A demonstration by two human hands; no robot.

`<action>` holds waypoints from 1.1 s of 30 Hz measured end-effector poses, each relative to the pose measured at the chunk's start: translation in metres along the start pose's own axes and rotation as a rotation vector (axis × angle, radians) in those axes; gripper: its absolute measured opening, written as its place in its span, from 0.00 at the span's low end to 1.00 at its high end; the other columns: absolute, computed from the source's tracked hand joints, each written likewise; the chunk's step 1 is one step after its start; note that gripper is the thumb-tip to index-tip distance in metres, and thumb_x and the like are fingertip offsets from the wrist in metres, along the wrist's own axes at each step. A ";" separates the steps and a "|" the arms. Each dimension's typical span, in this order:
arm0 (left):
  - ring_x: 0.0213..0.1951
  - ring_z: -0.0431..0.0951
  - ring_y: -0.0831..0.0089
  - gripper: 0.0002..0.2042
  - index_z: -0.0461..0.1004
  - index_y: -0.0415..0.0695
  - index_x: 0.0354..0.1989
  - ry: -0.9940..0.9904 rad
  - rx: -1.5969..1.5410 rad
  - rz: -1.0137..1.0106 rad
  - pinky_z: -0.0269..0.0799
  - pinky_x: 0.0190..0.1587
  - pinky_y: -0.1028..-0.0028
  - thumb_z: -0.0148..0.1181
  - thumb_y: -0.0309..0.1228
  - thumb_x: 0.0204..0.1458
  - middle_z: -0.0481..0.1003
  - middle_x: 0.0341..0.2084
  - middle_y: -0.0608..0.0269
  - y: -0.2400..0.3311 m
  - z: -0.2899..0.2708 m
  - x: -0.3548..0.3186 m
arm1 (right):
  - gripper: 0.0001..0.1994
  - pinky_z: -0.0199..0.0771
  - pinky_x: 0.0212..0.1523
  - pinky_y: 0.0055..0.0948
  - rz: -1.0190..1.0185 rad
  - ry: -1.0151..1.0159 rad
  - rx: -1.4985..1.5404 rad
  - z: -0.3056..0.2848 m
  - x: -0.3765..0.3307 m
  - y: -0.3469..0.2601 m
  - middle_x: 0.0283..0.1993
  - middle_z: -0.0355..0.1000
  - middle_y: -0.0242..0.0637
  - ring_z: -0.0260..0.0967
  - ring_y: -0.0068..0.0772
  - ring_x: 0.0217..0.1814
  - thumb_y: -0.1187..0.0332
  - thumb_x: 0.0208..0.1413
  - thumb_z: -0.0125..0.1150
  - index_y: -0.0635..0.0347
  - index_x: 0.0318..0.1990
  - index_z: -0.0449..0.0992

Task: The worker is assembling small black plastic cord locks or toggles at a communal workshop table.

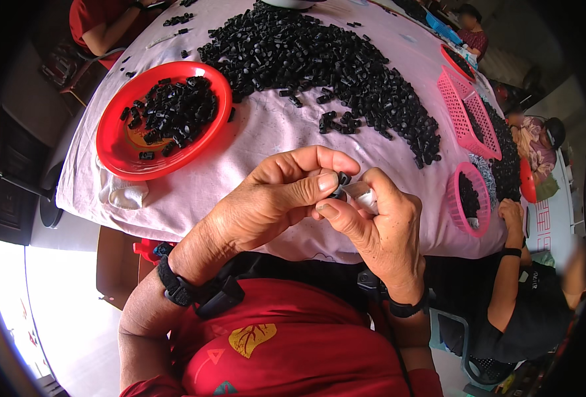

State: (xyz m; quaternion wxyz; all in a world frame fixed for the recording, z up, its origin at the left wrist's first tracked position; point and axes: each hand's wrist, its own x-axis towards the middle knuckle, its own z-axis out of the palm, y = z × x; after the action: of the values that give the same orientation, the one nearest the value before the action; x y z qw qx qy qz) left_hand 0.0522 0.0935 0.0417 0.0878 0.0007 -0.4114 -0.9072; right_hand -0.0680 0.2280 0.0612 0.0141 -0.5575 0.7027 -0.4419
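- Far left: round red plastic plate (pixel 117 149) on the pale pink tablecloth (pixel 266 132), holding a loose heap of small black plastic pieces (pixel 174 112).
- Just near of the plate: crumpled clear plastic bag (pixel 126 195) at the cloth's edge.
- Centre, near edge of the table: left hand (pixel 266 205), fingers curled in, thumb and forefinger pinched shut on a small black plastic part (pixel 341 180).
- Touching it from the right: right hand (pixel 379 228), thumb and fingers closed around a small silvery piece (pixel 361 195) pressed against the same black part.
- Far centre: wide heap of black plastic parts (pixel 319 59) spread across the cloth.
- Right: pink plastic mesh basket (pixel 462 112), and nearer, a round pink basket (pixel 457 205) with dark parts inside.
- Far right: another person's hand (pixel 511 213) beside the round basket.
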 end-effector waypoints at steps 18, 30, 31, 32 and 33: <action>0.47 0.74 0.72 0.16 0.70 0.37 0.50 0.001 -0.007 -0.021 0.70 0.52 0.72 0.54 0.34 0.59 0.74 0.44 0.60 0.000 0.001 0.000 | 0.22 0.72 0.19 0.28 0.001 -0.011 -0.039 0.003 -0.001 0.003 0.21 0.74 0.39 0.75 0.35 0.21 0.50 0.45 0.70 0.61 0.30 0.70; 0.45 0.75 0.73 0.15 0.71 0.37 0.50 0.063 0.003 -0.028 0.71 0.51 0.72 0.55 0.33 0.58 0.74 0.43 0.60 -0.005 -0.003 0.000 | 0.22 0.70 0.18 0.31 -0.011 -0.031 -0.139 0.003 -0.001 0.005 0.20 0.73 0.37 0.74 0.36 0.18 0.48 0.47 0.67 0.60 0.29 0.71; 0.44 0.75 0.73 0.15 0.71 0.37 0.50 0.077 0.005 -0.028 0.71 0.51 0.73 0.55 0.33 0.58 0.74 0.43 0.61 -0.006 -0.003 0.000 | 0.21 0.69 0.17 0.31 -0.008 -0.039 -0.133 0.004 -0.001 0.006 0.19 0.73 0.37 0.73 0.36 0.18 0.48 0.48 0.67 0.60 0.29 0.72; 0.44 0.75 0.73 0.15 0.71 0.37 0.50 0.077 0.005 -0.028 0.71 0.51 0.73 0.55 0.33 0.58 0.74 0.43 0.61 -0.006 -0.001 -0.001 | 0.21 0.69 0.17 0.31 -0.008 -0.039 -0.133 0.005 -0.002 0.006 0.19 0.73 0.37 0.73 0.36 0.18 0.48 0.48 0.67 0.60 0.29 0.72; 0.39 0.74 0.78 0.14 0.72 0.38 0.49 0.097 -0.015 -0.017 0.70 0.44 0.76 0.55 0.33 0.58 0.75 0.40 0.64 -0.005 0.003 0.000 | 0.21 0.69 0.17 0.30 -0.012 -0.050 -0.131 0.006 -0.002 0.007 0.19 0.73 0.37 0.73 0.35 0.18 0.48 0.48 0.67 0.60 0.29 0.72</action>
State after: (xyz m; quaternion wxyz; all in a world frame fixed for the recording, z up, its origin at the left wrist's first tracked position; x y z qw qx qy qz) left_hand 0.0507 0.0994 0.0399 0.1000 0.0472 -0.3999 -0.9099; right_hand -0.0695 0.2257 0.0520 -0.0076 -0.5721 0.7263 -0.3809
